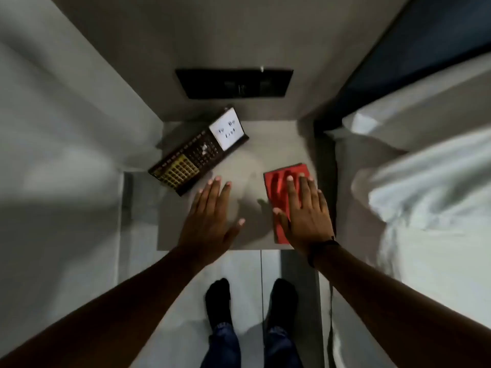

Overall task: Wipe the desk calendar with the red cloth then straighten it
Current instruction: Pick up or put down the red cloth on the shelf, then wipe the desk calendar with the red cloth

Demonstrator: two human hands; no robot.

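Calendar (198,151) sits skewed at the back-left of the nightstand (244,166), probably light stiff card, so I'd steady its ends; left hand (210,216) open, empty, right hand (305,211) flat on soft red cloth (279,181).

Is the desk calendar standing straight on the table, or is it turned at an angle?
Turned at an angle. The desk calendar sits diagonally, its long edge slanting against the table's edges and the back wall.

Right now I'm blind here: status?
Right hand flat on red cloth, left hand open near desk calendar. Calendar skewed, untouched. Nothing between.
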